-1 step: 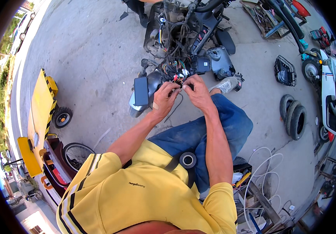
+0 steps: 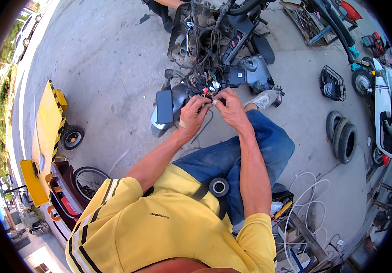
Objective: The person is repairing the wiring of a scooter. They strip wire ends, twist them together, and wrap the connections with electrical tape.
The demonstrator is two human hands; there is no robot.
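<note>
Both my hands work close together at the loose wiring harness (image 2: pixel 205 81) of a partly stripped scooter (image 2: pixel 200 32). My left hand (image 2: pixel 193 111) pinches thin wires just below red and white connectors (image 2: pixel 209 88), with a plaster on the wrist. My right hand (image 2: pixel 227 107) grips wires beside it, its fingertips nearly meeting the left ones; exactly which wire is too small to tell. A dark smartphone (image 2: pixel 164 107) rests on a grey curved part left of them. A black box (image 2: pixel 234 75) sits just beyond. A roll of black tape (image 2: pixel 218 186) lies at my lap.
Another person's leg (image 2: pixel 159 11) is at the top. A yellow cart (image 2: pixel 45 132) stands left. Right are a black basket (image 2: pixel 332 82), several tyres (image 2: pixel 346 143), a white scooter (image 2: pixel 382 113) and coiled white hose (image 2: pixel 314 200). A metal tray of tools (image 2: pixel 296 22) lies behind.
</note>
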